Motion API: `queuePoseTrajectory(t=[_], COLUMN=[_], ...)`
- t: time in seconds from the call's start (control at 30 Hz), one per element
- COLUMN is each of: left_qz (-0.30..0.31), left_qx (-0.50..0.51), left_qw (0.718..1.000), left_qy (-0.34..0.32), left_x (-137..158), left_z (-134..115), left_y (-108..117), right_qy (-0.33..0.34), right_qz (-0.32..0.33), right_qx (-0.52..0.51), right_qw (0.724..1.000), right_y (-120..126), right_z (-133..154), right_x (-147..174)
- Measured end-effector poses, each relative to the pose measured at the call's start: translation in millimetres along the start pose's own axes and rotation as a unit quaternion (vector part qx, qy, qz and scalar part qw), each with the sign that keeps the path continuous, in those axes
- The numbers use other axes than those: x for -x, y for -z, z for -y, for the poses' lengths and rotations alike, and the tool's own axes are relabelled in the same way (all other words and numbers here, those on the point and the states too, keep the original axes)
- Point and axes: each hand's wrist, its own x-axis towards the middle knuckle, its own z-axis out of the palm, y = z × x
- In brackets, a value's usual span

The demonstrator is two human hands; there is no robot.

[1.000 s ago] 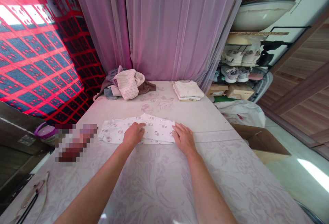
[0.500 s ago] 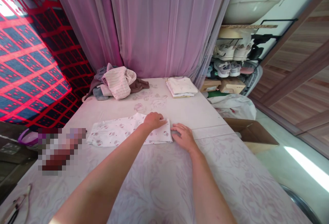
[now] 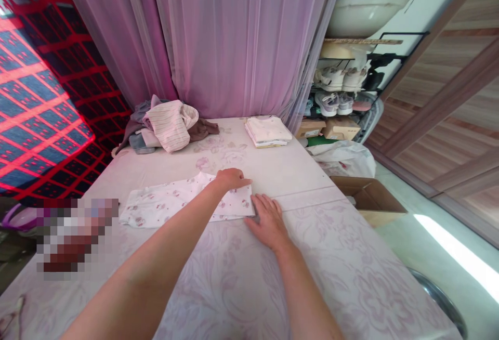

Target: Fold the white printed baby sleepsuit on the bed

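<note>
A white garment with a small reddish character print (image 3: 161,202), perhaps a pair of pants, lies folded in a long strip across the flowered bed or table cover (image 3: 234,277). Over its upper right part rests my left hand (image 3: 231,179), back upward and fingers stretched toward the right end. My right hand (image 3: 268,219) lies palm down at the lower right corner, fingers apart, fingertips touching the garment's short edge. My left forearm hides part of the garment's middle and lower edge.
A loose heap of clothes (image 3: 167,127) sits at the far left and a neat folded stack (image 3: 268,131) at the far right. Purple curtains (image 3: 241,38) hang behind. Beyond the right edge are an open cardboard box (image 3: 370,197) and a shoe rack (image 3: 339,88).
The whole view has shifted slightly, so things sit further left. My right hand has moved lower along the garment's right edge, its thumb now below the corner. My left hand stays on the garment.
</note>
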Motion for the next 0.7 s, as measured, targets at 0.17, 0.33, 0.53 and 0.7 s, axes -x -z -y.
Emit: queuePoseTrajectory(t=[0.17,0.33,0.53,0.7], left_qz=[0.001,0.022,0.055,0.058], left_qx=[0.024,0.060,0.105,0.176], left_qw=[0.999,0.997,0.992,0.983], left_qy=[-0.028,-0.045,-0.038,-0.016], left_x=[2.7,6.8,0.8,-3.1], left_z=[4.6,12.3,10.6,13.2], left_y=[0.4,1.1,-0.3,-6.9], right_qy=[-0.002,-0.004,-0.009,-0.048], right_qz=[-0.026,-0.024,-0.020,-0.039], right_qx=[-0.004,-0.009,-0.021,-0.007], right_qw=[1.000,1.000,1.000,0.998], right_y=[0.5,2.3,0.2,-4.3], right_z=[3.9,3.3,4.3,12.5], right_x=[1.7,2.1,1.9,1.1])
